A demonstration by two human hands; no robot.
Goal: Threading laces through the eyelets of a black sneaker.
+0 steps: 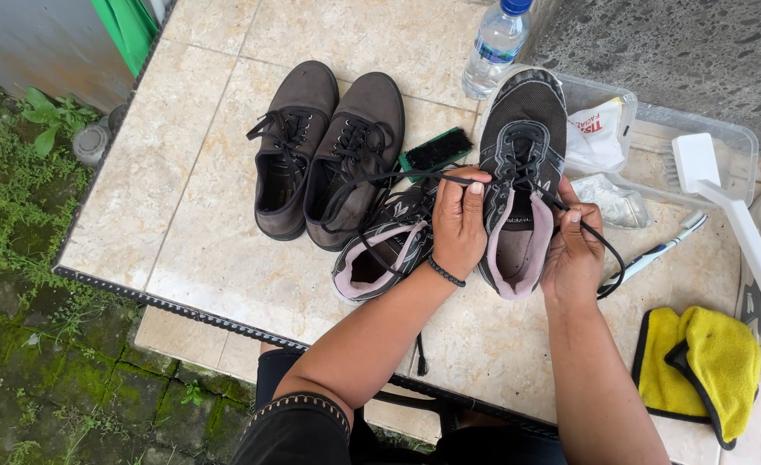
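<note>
Near the table's [182, 215] front edge, the left hand [458, 226] and right hand [574, 254] hold a black sneaker [522, 155] heel-toward the person, each pinching a black lace [380, 176] end so the eyelets face up. Its mate [385, 250] lies beside it; a brown pair [329, 146] sits toward the left edge, a yellow cloth [708, 362] at the right.

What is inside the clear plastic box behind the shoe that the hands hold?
In the clear plastic box lie a white packet and a white brush, which sticks out over its rim. The held shoe covers its left part.
</note>
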